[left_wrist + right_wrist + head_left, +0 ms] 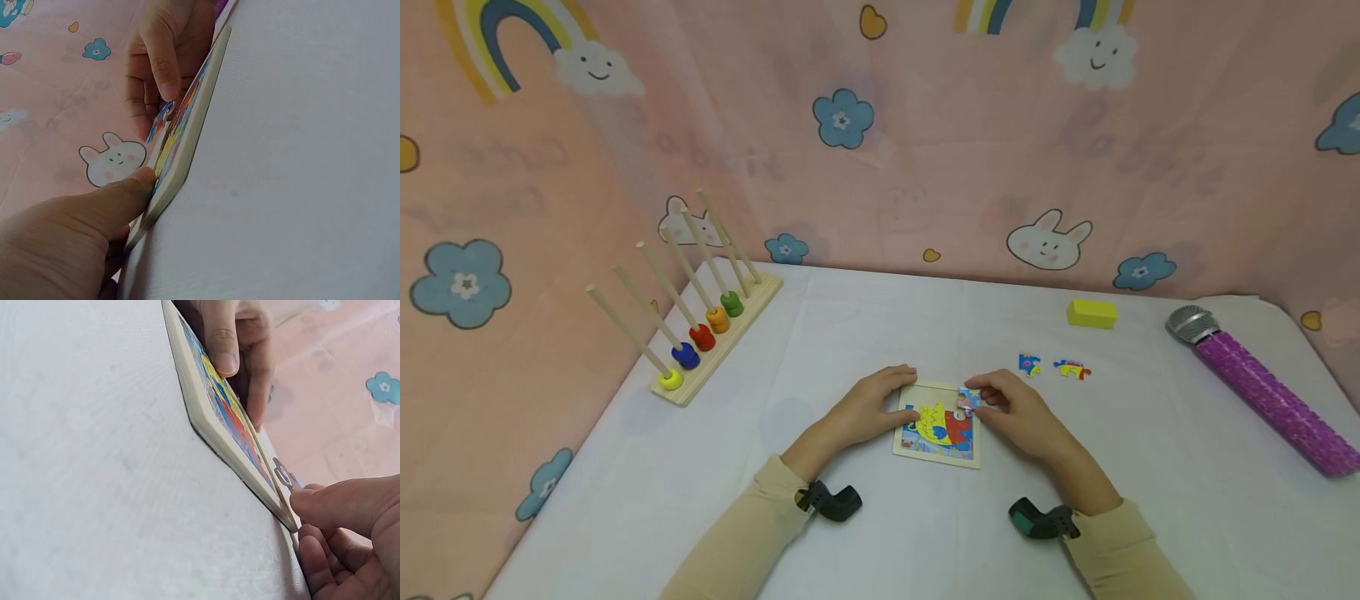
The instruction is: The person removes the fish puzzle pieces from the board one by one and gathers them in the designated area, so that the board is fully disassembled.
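Observation:
A square wooden puzzle board (936, 461) lies on the white table with a partly filled fish picture of yellow, red and blue pieces. My left hand (871, 406) holds it at the left side, thumb on the picture and fingers along the outer edge, as the left wrist view also shows. Between thumb and fingers my right hand (1017, 414) pinches a blue puzzle piece (968, 397) over the board's upper right corner. In the right wrist view this puzzle piece (284, 475) is tilted, close over the frame. Bare backing shows along the board's far side.
Two loose puzzle pieces (1029, 364) lie beyond my right hand. Farther back sits a yellow block (1092, 313), with a purple glittery microphone (1273, 396) at the right. A wooden peg stand (718, 367) with coloured beads occupies the left. A pink printed cloth (925, 183) hangs behind.

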